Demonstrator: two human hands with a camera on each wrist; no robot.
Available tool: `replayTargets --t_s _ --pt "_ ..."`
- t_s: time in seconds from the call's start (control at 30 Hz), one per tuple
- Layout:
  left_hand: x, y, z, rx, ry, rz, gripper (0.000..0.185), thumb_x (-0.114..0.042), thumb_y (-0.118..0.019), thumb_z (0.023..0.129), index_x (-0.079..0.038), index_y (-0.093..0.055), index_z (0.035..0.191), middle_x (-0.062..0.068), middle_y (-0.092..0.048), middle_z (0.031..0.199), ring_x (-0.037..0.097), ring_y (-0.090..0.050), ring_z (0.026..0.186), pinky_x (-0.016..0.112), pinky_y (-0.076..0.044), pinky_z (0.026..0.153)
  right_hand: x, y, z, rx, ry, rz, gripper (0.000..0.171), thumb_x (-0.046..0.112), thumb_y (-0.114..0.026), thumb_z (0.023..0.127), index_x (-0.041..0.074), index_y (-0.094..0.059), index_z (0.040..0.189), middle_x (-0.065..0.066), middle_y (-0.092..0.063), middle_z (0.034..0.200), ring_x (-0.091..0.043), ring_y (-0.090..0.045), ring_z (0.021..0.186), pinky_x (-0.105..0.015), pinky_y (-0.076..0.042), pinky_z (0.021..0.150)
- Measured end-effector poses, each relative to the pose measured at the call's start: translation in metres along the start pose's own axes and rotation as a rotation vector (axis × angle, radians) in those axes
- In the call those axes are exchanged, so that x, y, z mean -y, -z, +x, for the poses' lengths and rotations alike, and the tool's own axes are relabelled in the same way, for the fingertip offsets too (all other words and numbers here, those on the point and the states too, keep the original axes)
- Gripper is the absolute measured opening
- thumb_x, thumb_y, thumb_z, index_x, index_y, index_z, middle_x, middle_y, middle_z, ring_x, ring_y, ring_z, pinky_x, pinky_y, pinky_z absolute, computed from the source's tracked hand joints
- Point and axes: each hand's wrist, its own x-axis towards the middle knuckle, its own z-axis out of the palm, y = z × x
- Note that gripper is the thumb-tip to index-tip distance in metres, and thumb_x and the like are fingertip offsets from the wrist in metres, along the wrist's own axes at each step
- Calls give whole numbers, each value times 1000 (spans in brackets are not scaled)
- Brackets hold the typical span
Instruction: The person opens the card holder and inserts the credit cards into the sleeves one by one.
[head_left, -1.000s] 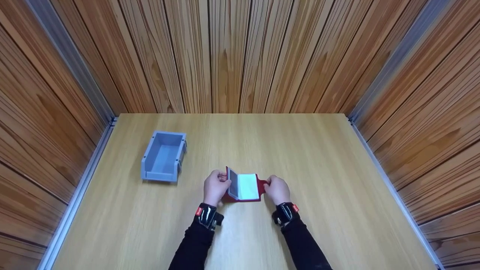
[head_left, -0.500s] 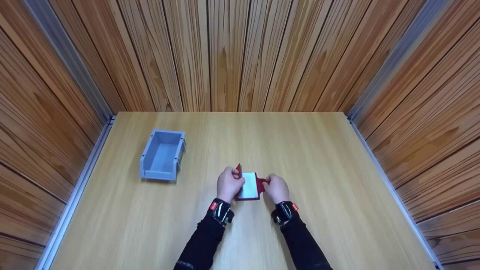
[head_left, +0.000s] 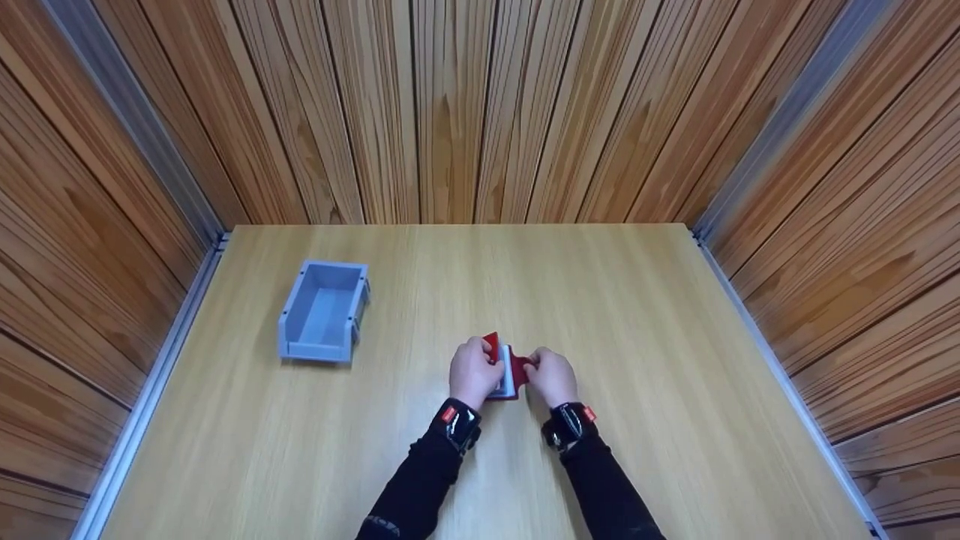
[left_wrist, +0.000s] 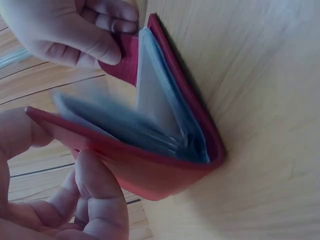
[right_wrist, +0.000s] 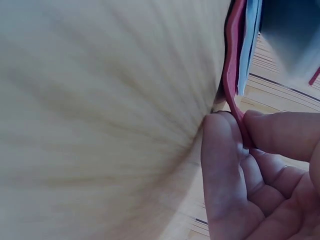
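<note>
A small red card holder point(left_wrist: 145, 170) with clear plastic sleeves point(left_wrist: 160, 95) inside stands partly folded on the table. My left hand point(head_left: 475, 373) pinches its raised cover between thumb and fingers, as the left wrist view shows. On the other side, my right hand point(head_left: 553, 378) pinches the red closure strap point(right_wrist: 239, 122) between thumb and forefinger, low over the tabletop. In the head view the left hand hides much of the cover, and a strip of the pale sleeves shows between the two hands.
A grey-blue plastic bin point(head_left: 324, 311) sits on the wooden table point(head_left: 660, 360), left of the hands. Wood-panelled walls point(head_left: 450, 112) close off the back and both sides, with metal rails along the side edges.
My left hand has moved right, tilting the cover over the sleeves, so the card holder is less widely spread. My right hand has stayed in place on the strap.
</note>
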Motion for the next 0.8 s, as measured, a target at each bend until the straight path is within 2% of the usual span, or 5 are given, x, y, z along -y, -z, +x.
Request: replayTargets --t_s 0.27,0.5,0.8 --pt "6 -8 -5 0 -71 44 20 -12 -80 75 -2 -65 84 4 -59 77 22 -58 74 35 -47 67 -3 -1 0 -37 64 -13 9 5 -72 83 1 -64 82 -11 -67 77 -29 -63 73 -44 -50 68" --pt "17 -11 -7 -28 -144 107 11 2 -74 71 -1 -70 81 8 -61 77 27 -60 77 39 -48 70 -4 -1 1 -39 82 -6 10 4 -72 82 0 -63 81 -11 -66 77 -28 -62 72 -44 -49 67" --pt "23 -12 -7 -15 -157 157 14 4 -74 69 -1 -71 82 11 -60 82 30 -59 80 42 -48 72 -5 -1 1 -36 63 -9 10 5 -72 83 1 -63 81 -10 -66 76 -27 -62 72 -44 -50 68"
